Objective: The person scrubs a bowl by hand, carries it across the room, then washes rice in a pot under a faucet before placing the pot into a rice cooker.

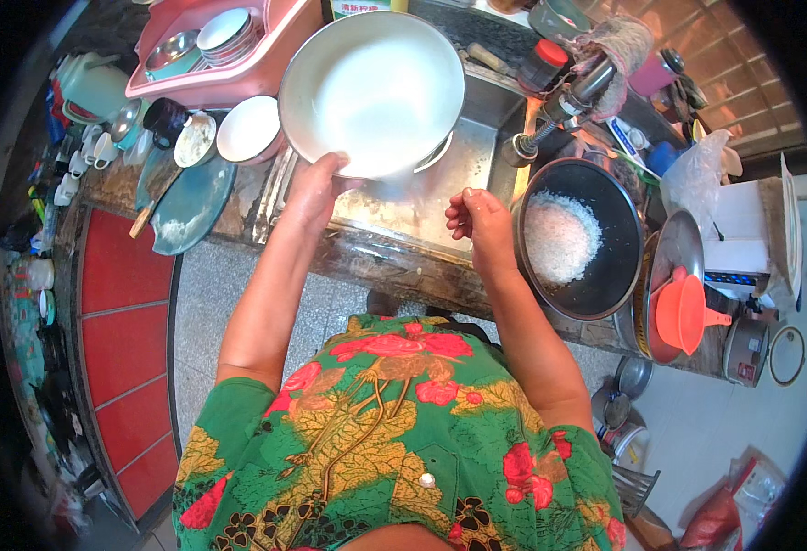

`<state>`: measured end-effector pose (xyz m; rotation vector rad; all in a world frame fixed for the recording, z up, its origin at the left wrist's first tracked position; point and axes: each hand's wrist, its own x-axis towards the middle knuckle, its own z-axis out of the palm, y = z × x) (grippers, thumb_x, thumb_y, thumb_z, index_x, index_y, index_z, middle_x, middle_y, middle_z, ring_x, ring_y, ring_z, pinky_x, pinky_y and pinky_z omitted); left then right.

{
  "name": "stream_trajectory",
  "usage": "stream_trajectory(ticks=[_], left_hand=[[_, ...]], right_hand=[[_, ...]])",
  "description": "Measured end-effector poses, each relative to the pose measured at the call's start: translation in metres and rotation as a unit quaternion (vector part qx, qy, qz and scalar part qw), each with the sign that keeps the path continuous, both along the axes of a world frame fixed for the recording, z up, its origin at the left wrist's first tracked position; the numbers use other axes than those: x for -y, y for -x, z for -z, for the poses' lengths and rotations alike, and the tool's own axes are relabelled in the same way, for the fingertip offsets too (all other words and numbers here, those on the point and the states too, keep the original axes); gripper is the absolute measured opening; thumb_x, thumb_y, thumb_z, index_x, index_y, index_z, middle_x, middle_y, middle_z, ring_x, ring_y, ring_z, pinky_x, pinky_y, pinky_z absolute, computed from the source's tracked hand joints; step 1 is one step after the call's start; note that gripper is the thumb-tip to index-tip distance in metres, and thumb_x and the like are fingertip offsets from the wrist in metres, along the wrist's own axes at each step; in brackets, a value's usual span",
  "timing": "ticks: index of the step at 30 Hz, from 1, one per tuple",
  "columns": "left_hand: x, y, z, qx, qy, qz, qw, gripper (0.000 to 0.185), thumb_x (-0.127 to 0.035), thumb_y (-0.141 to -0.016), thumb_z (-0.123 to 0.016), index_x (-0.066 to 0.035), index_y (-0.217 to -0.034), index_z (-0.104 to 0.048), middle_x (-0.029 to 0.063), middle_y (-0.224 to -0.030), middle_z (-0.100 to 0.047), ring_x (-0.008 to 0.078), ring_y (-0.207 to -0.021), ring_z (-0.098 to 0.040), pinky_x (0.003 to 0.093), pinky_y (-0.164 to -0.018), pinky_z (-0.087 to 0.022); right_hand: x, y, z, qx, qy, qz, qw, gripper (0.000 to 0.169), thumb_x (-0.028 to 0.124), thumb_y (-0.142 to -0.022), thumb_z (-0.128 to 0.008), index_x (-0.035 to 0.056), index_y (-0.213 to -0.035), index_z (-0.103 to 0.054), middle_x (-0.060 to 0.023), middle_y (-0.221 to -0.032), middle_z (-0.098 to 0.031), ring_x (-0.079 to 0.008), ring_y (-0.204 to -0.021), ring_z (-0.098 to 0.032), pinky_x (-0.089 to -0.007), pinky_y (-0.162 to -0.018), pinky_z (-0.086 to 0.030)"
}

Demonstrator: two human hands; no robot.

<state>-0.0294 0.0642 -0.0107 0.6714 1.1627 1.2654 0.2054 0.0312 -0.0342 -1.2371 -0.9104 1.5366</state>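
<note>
My left hand (pixel 321 182) grips the near rim of a large white enamel basin (pixel 376 89), tilted up over a metal sink (pixel 472 144). Part of another rounded rim shows beneath the basin. Over the sink's right side my right hand (pixel 476 213) is raised with its fingers curled, apart from the basin; whether it holds anything cannot be told. A dark round pot (pixel 613 268) with white rice grains (pixel 560 237) inside stands on the counter just right of that hand.
Left of the sink are a white bowl (pixel 250 129), a teal board (pixel 200 206), a cleaver with a wooden handle (pixel 143 219) and a pink dish rack (pixel 221 89). A faucet (pixel 522 148) reaches in from the right. An orange ladle (pixel 680 313) lies on a metal lid (pixel 686 241).
</note>
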Motion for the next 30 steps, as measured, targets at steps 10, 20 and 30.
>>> stream_trajectory(ticks=[10, 20, 30], left_hand=[[0.002, -0.004, 0.003, 0.107, -0.002, 0.012, 0.994, 0.033, -0.007, -0.078, -0.048, 0.005, -0.108, -0.046, 0.0127, -0.102, -0.054, 0.0208, -0.089, -0.056, 0.0325, -0.067, -0.052], [0.002, -0.013, -0.019, -0.009, -0.026, -0.008, 1.000, 0.034, -0.007, -0.076, -0.049, 0.008, -0.107, -0.046, 0.0130, -0.101, -0.054, 0.0217, -0.088, -0.055, 0.0323, -0.068, -0.049], [-0.005, -0.021, -0.015, 0.095, -0.023, 0.007, 0.995, 0.034, -0.005, -0.076, -0.048, 0.006, -0.109, -0.044, 0.0132, -0.101, -0.053, 0.0215, -0.088, -0.055, 0.0330, -0.067, -0.050]], right_hand=[[0.010, 0.003, 0.005, 0.002, 0.014, -0.027, 1.000, 0.026, 0.027, -0.088, -0.049, 0.0026, -0.083, -0.056, -0.0056, -0.071, -0.058, -0.0109, -0.059, -0.054, -0.0219, -0.051, -0.043], [0.013, 0.002, 0.008, 0.002, 0.026, -0.030, 0.999, 0.026, 0.026, -0.087, -0.050, 0.0015, -0.084, -0.057, -0.0065, -0.072, -0.059, -0.0112, -0.060, -0.054, -0.0227, -0.050, -0.042], [0.010, 0.000, 0.010, 0.006, 0.031, -0.031, 0.999, 0.027, 0.027, -0.086, -0.050, 0.0011, -0.084, -0.057, -0.0060, -0.072, -0.059, -0.0107, -0.060, -0.054, -0.0222, -0.050, -0.041]])
